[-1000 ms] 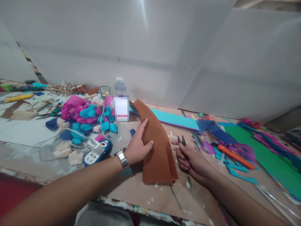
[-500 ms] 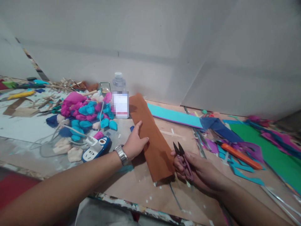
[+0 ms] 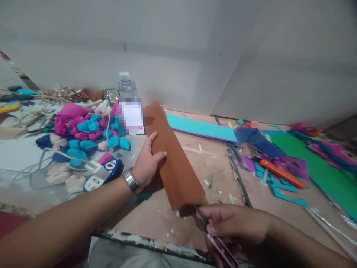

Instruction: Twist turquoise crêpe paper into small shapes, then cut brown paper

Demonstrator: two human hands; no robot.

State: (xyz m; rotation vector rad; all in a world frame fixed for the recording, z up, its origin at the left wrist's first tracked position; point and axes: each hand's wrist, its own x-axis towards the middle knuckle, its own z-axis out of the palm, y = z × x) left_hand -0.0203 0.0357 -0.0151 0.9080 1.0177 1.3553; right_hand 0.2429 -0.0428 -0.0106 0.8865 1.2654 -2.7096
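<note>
A long folded strip of brown paper [image 3: 177, 163] slants across the table in front of me. My left hand [image 3: 146, 163], with a metal-banded watch at its wrist, holds the strip by its left edge; thumb and forefinger lie on top, apart, and the other fingers are mostly hidden. In my right hand [image 3: 231, 223] is a pair of thread snips [image 3: 213, 242] with pinkish-purple handles. Their blades point up and left, just below the strip's near end. Whether the tips touch the paper cannot be made out.
Crumpled pink, blue and cream paper pieces [image 3: 89, 126] lie left, near a power strip [image 3: 103, 175] with a white cable. Behind stands a bottle [image 3: 126, 86]. Turquoise sheets [image 3: 200, 127], an orange utility knife [image 3: 283, 173] and green sheets [image 3: 329, 175] lie right.
My right hand has moved down with the snips, from beside the strip's right edge to below its near end. The left hand keeps its hold on the strip. The view has shifted slightly.
</note>
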